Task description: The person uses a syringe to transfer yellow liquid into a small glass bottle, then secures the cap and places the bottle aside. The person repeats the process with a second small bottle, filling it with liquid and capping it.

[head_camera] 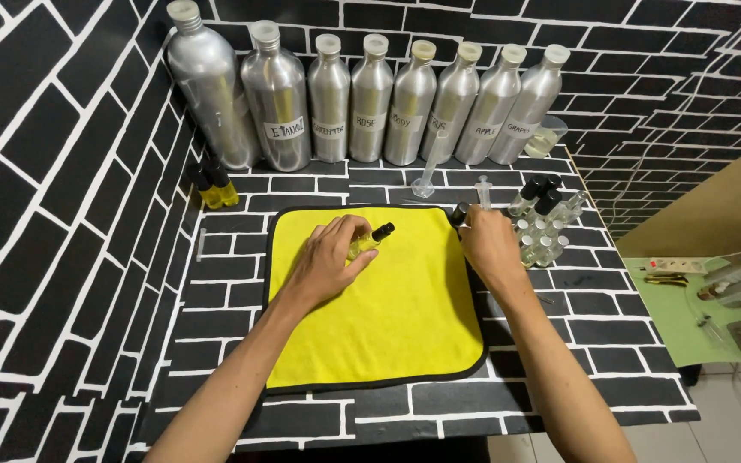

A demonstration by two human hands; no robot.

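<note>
Table (611,343) and walls are black with a white brick pattern. Along the back wall stands a row of eight silver metal bottles (370,99) with pale caps, each with a white label, touching shoulder to shoulder. A yellow cloth (388,326) with a dark edge lies flat at the middle of the table, and both my arms reach over it. My left hand (329,257) sits on the upper part of the cloth, fingers curled around a small glass bottle (369,242) of yellowish liquid with a black spray top; the bottle is tilted, top pointing up and to the right, clear of my fingers. My right hand (489,244) is at the cloth's upper right corner, fingers bunched together on a small black cap (458,214); can't tell how firmly I'm pinching it. Just right of that hand is a cluster of small clear bottles (542,227), some with black tops, some open. Behind them, a clear measuring cylinder (426,176) and a syringe (484,193) stand upright, near each other. A small clear cup (545,137) sits by the last metal bottle. Two small yellow bottles (214,189) with black caps stand at far left, touching.
</note>
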